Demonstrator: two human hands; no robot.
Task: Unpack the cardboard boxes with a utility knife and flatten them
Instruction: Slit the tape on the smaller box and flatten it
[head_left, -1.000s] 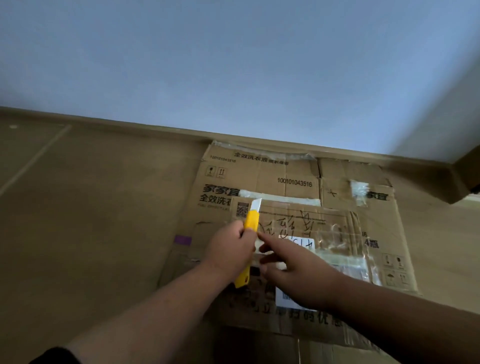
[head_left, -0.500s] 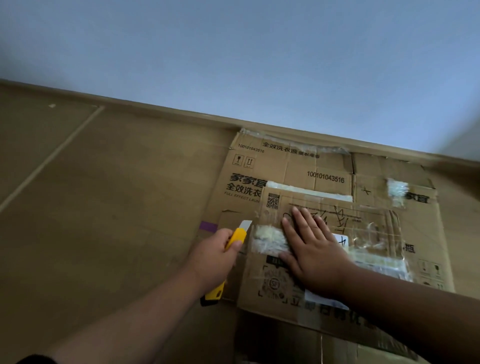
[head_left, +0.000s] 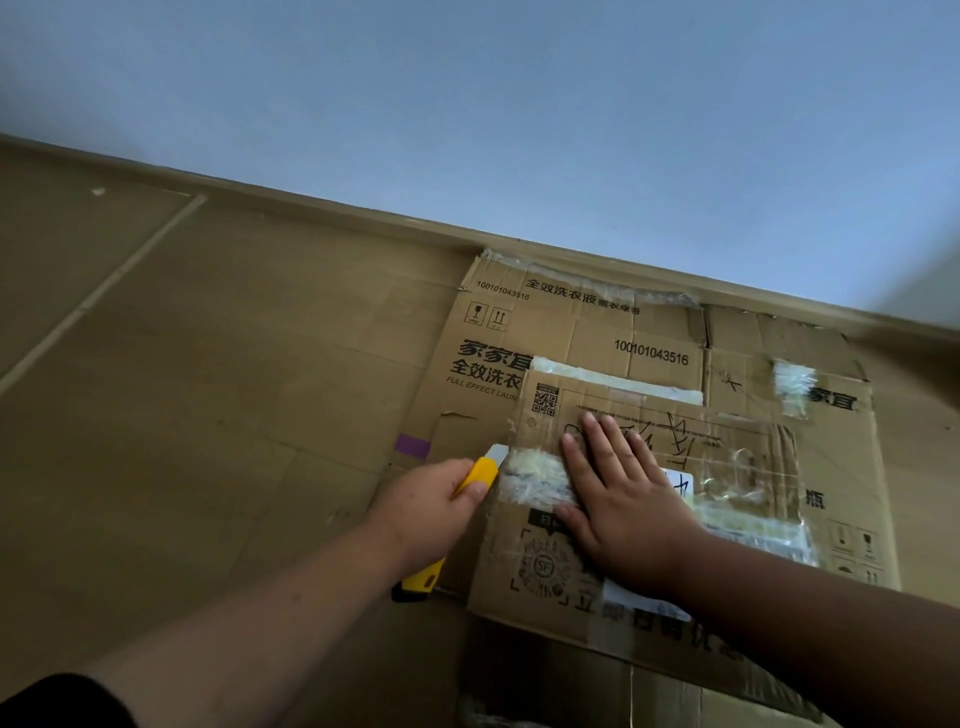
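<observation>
A small taped cardboard box (head_left: 737, 462) with a QR code and scrawled writing lies on a larger flattened carton (head_left: 571, 338) printed with black characters. My left hand (head_left: 431, 504) grips a yellow utility knife (head_left: 480, 475), its blade tip at the small box's left edge beside a band of clear tape (head_left: 535, 478). My right hand (head_left: 623, 499) presses flat on top of the small box, fingers spread and straight, just right of the blade.
Everything lies on a brown floor (head_left: 208, 415) against a pale wall with a baseboard (head_left: 363, 213). A strip of purple tape (head_left: 413, 446) sits at the large carton's left edge. More cardboard (head_left: 649, 696) shows at the bottom of the view.
My left hand lowered the knife from upright above the box to its left edge. My right hand went from touching the knife to lying flat on the box top.
</observation>
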